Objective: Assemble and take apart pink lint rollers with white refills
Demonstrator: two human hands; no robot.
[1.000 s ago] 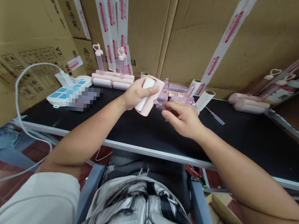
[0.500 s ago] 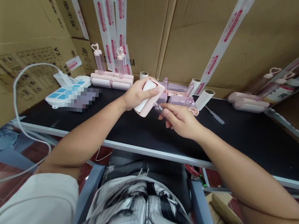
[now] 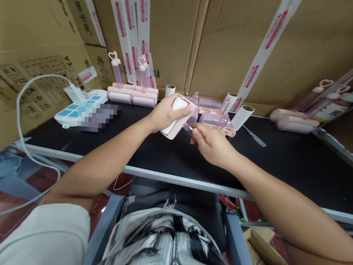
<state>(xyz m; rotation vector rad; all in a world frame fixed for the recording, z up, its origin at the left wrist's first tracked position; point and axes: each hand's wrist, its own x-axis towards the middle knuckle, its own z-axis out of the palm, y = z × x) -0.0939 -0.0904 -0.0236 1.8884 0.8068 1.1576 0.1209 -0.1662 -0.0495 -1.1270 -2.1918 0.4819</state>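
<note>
My left hand (image 3: 166,114) is closed around a pink lint roller head (image 3: 175,133) with a white roll in it, the thumb lying across its front. My right hand (image 3: 215,144) grips a clear purple handle (image 3: 188,128) between thumb and fingers. The handle's far end is at the right edge of the lint roller head; whether they are joined I cannot tell. Just behind my hands lie translucent purple covers (image 3: 210,119) with pink parts. A white paper roll (image 3: 242,117) leans beside them, and another paper roll (image 3: 170,90) stands behind my left hand.
Lint rollers with upright handles (image 3: 132,95) stand at the back left, more lint rollers (image 3: 297,123) at the right. A screwdriver (image 3: 256,138) lies right of the paper rolls. A power strip (image 3: 65,116) with a white cable is at the left. Cardboard boxes (image 3: 233,42) wall off the back.
The lint roller head and both hands have shifted very slightly to the right. My right hand's fingers have moved a little on the handle. Everything else stays put.
</note>
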